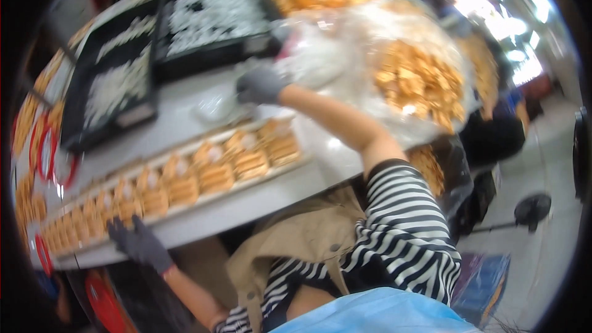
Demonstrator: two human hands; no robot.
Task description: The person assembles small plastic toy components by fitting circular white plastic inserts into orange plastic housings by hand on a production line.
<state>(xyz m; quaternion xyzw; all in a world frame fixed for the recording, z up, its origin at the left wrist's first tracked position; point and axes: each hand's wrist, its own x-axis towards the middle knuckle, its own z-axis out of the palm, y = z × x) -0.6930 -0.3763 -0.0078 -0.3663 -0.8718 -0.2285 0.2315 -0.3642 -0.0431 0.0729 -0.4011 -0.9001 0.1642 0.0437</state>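
My left hand (140,245), in a grey glove, lies at the near edge of a long row of orange-yellow moulded pieces (182,184). Its fingers are stretched out and apart, touching or almost touching the row, with nothing seen in them. Several pieces toward the row's right end carry a small pale part on top. My right hand (264,84), gloved in grey too, reaches across the table beyond the row. It is beside some clear plastic (219,106), and blur hides its fingers and anything they may hold.
Past my right hand stands a black tray of white small parts (213,15); another black tray (117,80) with pale parts is left of it. Clear bags and a heap of orange pieces (419,80) lie to the right. A fan (531,211) stands on the floor.
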